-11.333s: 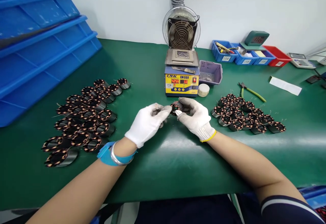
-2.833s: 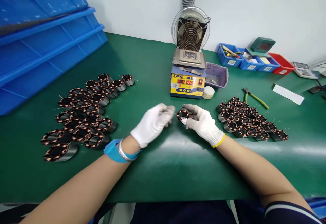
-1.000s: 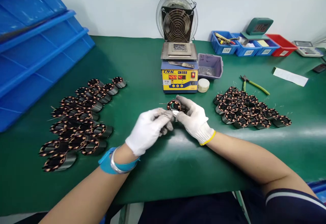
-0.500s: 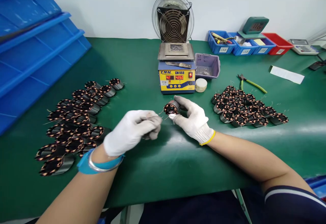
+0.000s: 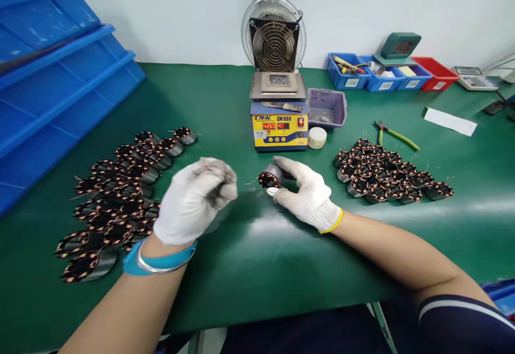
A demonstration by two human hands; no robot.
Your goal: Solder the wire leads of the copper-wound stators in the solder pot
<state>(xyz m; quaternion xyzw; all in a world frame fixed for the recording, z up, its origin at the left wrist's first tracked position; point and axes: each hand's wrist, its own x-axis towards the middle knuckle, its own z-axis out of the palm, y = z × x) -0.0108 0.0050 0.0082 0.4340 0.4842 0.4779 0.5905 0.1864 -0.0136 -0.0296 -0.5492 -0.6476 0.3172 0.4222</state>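
Note:
Both my hands wear white gloves. My right hand (image 5: 306, 193) is closed round a small motor stator (image 5: 270, 176) wound with copper wire, held just above the green mat (image 5: 257, 257) in front of the solder pot. Thin wire ends stick out of the stator to the left. My left hand (image 5: 193, 201) is raised to the left of it, fingers curled together with grey-stained tips; what they pinch, if anything, I cannot make out. It does not touch the stator.
Several stators (image 5: 120, 193) lie on the left, another group (image 5: 386, 174) on the right. A yellow-blue solder pot (image 5: 278, 123) with a fan (image 5: 274, 43) stands behind, beside a purple tray (image 5: 326, 108), white puck (image 5: 317, 137), green pliers (image 5: 392, 135). Blue crates (image 5: 56, 75) stacked far left; small bins (image 5: 374, 72) at back.
My left hand has pulled away from the stator, going left and up. My right hand keeps the stator in nearly the same place.

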